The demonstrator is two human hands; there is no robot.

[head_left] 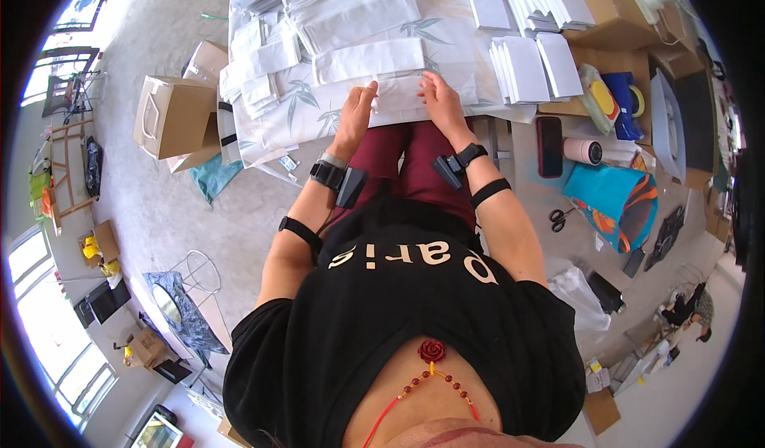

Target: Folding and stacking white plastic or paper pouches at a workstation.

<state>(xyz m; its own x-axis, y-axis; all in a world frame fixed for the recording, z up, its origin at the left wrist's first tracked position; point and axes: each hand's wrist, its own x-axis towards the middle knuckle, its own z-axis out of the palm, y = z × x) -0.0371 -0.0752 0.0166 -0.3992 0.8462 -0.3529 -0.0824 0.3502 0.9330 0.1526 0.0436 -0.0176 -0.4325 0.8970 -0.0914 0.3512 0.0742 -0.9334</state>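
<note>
At the near edge of the table, my left hand [356,113] is held edge-on with its fingers stretched forward, and I see nothing in it. Across a small gap, my right hand [444,105] has its fingers apart and slightly bent, also with nothing visible in it. Just beyond both hands lies a flat white sleeve [369,61], its long side running left to right. Behind it a pile of similar white sleeves [343,9] overlaps in layers. Smaller white packets [259,57] lie heaped to the left.
Stacks of white folded cards or boxes [522,69] stand on the right. The table has a pale leaf-patterned cover [307,121]. Cardboard boxes [171,117] flank it at left. A phone [550,147], a pink cup [582,151], a blue bag [610,197] and scissors [560,220] lie at right.
</note>
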